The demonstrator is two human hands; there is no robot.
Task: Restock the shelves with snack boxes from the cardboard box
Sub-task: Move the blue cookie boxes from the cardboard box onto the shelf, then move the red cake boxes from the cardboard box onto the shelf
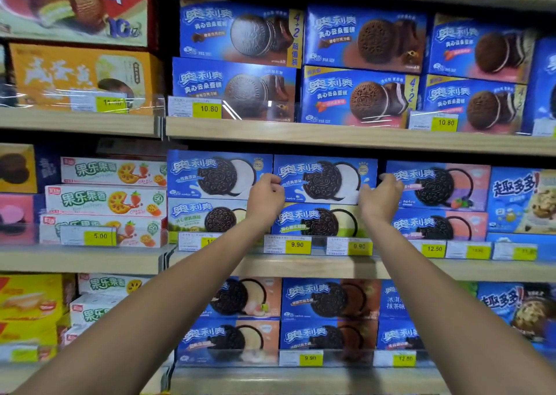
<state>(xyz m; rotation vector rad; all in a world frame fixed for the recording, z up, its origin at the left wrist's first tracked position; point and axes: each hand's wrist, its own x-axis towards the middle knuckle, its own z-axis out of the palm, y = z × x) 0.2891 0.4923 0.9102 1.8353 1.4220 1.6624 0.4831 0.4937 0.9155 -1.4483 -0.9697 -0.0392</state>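
A blue cookie box (325, 181) with a black sandwich cookie on its front sits on the middle shelf (301, 263), on top of a blue-and-green box (319, 221). My left hand (266, 197) grips the box's left end with curled fingers. My right hand (380, 197) grips its right end, fingers hooked round the edge. A matching blue box (216, 174) stands just to its left. The cardboard box is out of view.
A blue-and-pink box (436, 187) stands close on the right. Larger blue boxes (361, 39) fill the upper shelf, more cookie boxes (328, 299) the lower one. White fruit-cookie boxes (105, 200) are stacked at left. Yellow price tags (296, 244) line the shelf edges.
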